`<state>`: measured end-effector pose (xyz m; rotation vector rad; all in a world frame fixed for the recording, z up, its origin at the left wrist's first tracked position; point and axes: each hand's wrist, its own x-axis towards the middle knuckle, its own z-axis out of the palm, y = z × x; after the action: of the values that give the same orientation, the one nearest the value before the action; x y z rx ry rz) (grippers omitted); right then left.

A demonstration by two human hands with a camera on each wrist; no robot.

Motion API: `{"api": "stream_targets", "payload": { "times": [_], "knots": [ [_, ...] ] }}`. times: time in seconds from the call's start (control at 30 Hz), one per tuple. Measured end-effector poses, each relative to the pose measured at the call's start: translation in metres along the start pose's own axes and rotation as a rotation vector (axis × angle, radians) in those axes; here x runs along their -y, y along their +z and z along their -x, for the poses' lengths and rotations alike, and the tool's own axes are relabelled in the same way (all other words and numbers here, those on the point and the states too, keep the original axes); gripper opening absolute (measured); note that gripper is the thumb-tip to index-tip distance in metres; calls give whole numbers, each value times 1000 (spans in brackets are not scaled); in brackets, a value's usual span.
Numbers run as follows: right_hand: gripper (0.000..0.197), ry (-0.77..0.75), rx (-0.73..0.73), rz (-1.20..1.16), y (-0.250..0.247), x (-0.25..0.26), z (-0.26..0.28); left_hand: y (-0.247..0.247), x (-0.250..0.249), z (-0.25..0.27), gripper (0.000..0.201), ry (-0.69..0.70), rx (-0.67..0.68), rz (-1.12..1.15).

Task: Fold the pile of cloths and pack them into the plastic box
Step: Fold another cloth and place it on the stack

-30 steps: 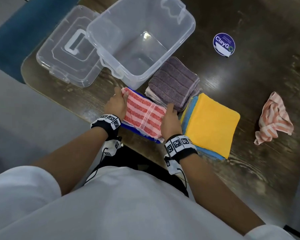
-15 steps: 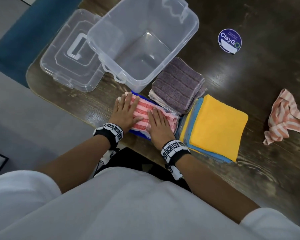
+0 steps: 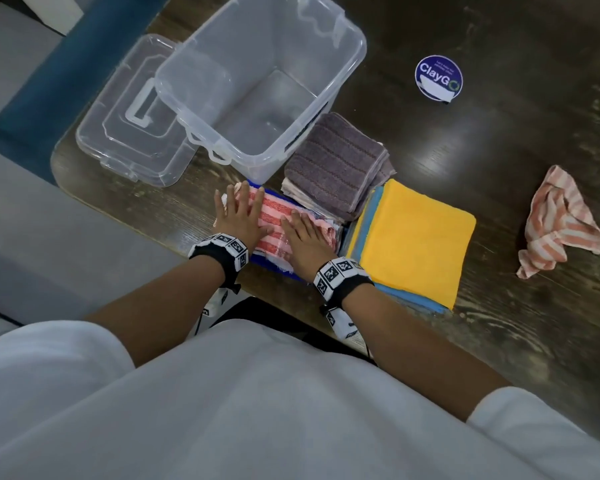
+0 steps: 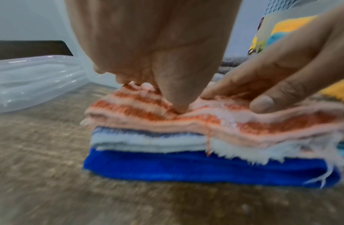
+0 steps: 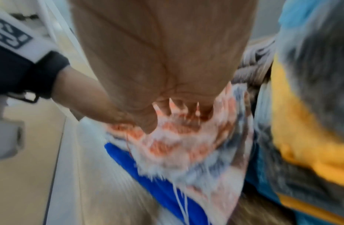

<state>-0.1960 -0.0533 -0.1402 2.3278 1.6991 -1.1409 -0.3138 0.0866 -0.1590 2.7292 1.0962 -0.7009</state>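
Both hands lie flat on a folded red-striped cloth point(image 3: 276, 225), palms down: the left hand point(image 3: 238, 221) and the right hand point(image 3: 307, 239) have their fingers straight and slightly spread, pressing and gripping nothing. The cloth tops a small stack, with a pale cloth point(image 4: 148, 141) under it and a blue cloth point(image 4: 186, 167) at the bottom on the dark table point(image 3: 499, 150). Its long axis runs crosswise to the fingers, from under the left palm to under the right, and a frayed edge faces back toward the wrists. Just beyond the left fingertips stands the clear plastic box point(image 3: 347, 64), open, with its lid point(image 3: 118, 133) beside it. Beyond the right fingertips sits a folded grey stack point(image 3: 336, 161), and on that hand's little-finger side lies a yellow cloth point(image 3: 413, 237). A crumpled striped cloth point(image 3: 561, 223) lies well apart, past the yellow one.
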Motion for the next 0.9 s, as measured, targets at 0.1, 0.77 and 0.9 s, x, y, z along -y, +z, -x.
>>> {"api": "stream_targets", "payload": {
  "times": [0.1,0.77,0.9],
  "knots": [
    [45,-58,-16,-99,-27,3,15,-21,-19,7,78,-53,80,-91],
    [14,223,-664,-1112,-110,-206,218,-147,-276,8,35,413,-417,117],
    [14,506,-776,-736,-96,-264,221,-128,-310,8,61,512,-194,129]
  ]
}}
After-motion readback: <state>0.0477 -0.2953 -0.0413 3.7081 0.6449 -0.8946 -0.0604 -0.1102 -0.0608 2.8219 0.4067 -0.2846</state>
